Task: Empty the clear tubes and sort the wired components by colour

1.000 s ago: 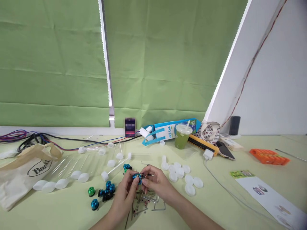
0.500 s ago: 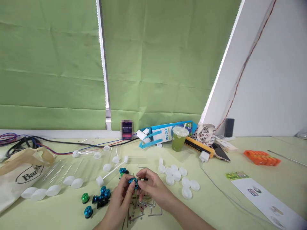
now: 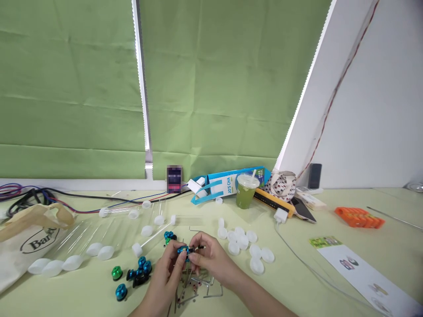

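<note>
Both of my hands meet near the front middle of the table around a small blue metallic part (image 3: 183, 250). My left hand (image 3: 168, 266) pinches it between thumb and fingers. My right hand (image 3: 213, 259) is closed at its right side, and a thin dark tip (image 3: 200, 247) sticks out by those fingers; what it belongs to is hidden. Beneath the hands lie several L-shaped hex keys (image 3: 213, 295) and tiny loose pieces. To the left sit several blue round metal parts (image 3: 121, 291) with black bases and a green one (image 3: 116, 273). Others (image 3: 168, 235) lie just behind my left hand.
Clear tubes (image 3: 86, 233) with white caps lie at left, beside a cloth bag (image 3: 29, 242). Loose white caps (image 3: 243, 241) are scattered right of my hands. Farther back stand a green drink cup (image 3: 246, 193) and a blue-white bag (image 3: 218, 184). A white cable (image 3: 307, 266) crosses the right side.
My right fingers have shifted slightly at the blue part, and the thin dark tip shows more. The left hand keeps its hold; the view has moved very little.
</note>
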`<state>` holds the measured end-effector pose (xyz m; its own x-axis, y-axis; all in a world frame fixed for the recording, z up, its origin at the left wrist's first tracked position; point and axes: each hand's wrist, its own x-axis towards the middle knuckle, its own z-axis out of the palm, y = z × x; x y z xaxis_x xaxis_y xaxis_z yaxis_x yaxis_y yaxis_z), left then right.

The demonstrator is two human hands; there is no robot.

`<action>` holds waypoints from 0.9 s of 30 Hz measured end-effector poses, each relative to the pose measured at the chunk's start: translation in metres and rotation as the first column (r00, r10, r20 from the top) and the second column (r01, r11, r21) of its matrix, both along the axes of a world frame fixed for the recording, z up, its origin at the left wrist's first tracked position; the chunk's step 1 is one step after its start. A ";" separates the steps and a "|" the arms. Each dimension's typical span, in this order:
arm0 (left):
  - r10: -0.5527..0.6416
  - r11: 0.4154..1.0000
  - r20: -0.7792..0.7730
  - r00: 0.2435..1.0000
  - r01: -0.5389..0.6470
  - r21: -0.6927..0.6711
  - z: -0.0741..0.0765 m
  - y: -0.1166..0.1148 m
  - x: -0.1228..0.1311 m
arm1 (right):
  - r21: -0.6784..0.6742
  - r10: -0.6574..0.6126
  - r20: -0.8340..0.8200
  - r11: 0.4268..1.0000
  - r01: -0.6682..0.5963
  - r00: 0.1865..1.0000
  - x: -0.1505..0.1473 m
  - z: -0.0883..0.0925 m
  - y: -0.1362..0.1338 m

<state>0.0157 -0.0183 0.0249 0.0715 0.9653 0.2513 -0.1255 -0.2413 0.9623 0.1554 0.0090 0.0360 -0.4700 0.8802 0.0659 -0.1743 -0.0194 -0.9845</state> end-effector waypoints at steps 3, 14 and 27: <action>-0.010 0.999 0.003 1.000 0.009 0.039 -0.003 0.002 0.001 | -0.006 0.018 -0.042 1.000 -0.019 0.999 0.000 0.002 -0.002; -0.022 0.999 0.024 0.999 0.022 -0.038 -0.015 0.008 0.000 | 0.016 0.021 -0.011 1.000 -0.021 1.000 0.001 0.002 -0.002; -0.175 0.984 -0.071 0.982 0.176 0.010 0.003 0.000 -0.005 | -0.072 0.105 -0.074 0.991 -0.110 0.992 0.004 -0.005 0.001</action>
